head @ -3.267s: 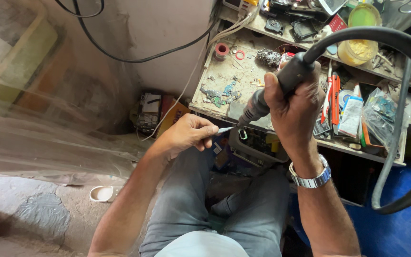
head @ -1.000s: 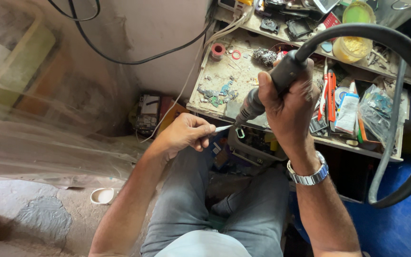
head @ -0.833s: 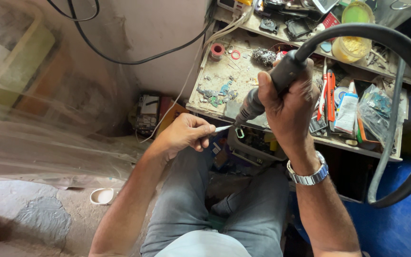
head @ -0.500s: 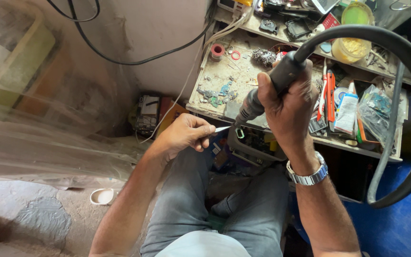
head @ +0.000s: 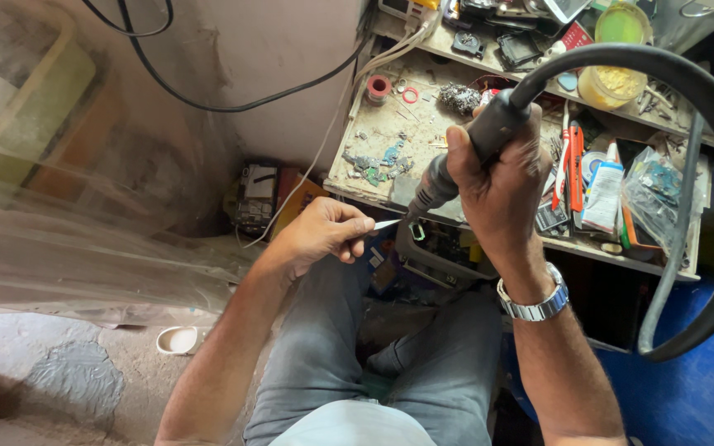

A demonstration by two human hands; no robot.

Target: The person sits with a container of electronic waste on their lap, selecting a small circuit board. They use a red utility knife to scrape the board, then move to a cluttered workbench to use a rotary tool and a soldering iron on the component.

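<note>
right hand: the right hand (head: pixel 502 186) has its grip closed around a dark grey handheld rotary tool (head: pixel 466 153) on a thick black flexible hose (head: pixel 708 107), tip angled down-left.
left hand: the left hand (head: pixel 324 235) pinches a small thin silvery metal piece (head: pixel 387 224) touching the tool's tip.
behind: a cluttered dusty shelf (head: pixel 423 132); the tip meets the piece just off its front edge.
wrist: silver metal watch (head: pixel 536 304).

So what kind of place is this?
Probably a small repair workshop: a cluttered workbench strewn with small parts, and the right hand holding a flexible-shaft rotary tool to a small metal piece in the left hand.
</note>
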